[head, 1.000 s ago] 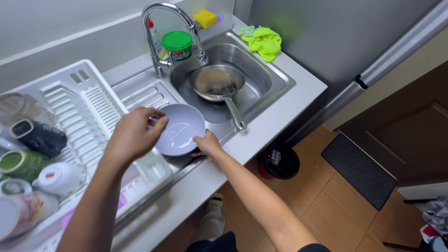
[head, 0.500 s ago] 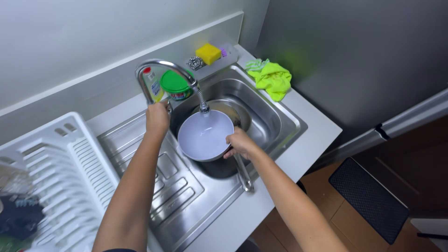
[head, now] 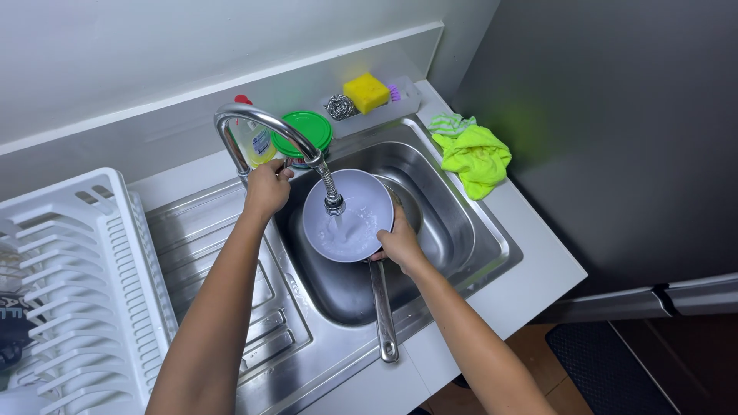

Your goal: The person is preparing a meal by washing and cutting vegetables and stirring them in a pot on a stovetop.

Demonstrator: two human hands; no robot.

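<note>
My right hand holds a pale lavender bowl by its near rim, over the steel sink. Water runs from the curved chrome faucet into the bowl. My left hand grips the tap handle at the faucet's base. Under the bowl lies a frying pan, mostly hidden, with its long metal handle reaching over the sink's front edge.
A white dish rack stands on the left, beside the ribbed drainboard. Behind the faucet are a soap bottle and a green-lidded tub. A steel scourer, yellow sponge and yellow-green cloth lie at the back right.
The bowl went from the dish rack side to under the faucet. My left hand let go of it and took the tap handle. Water now runs into the bowl.
</note>
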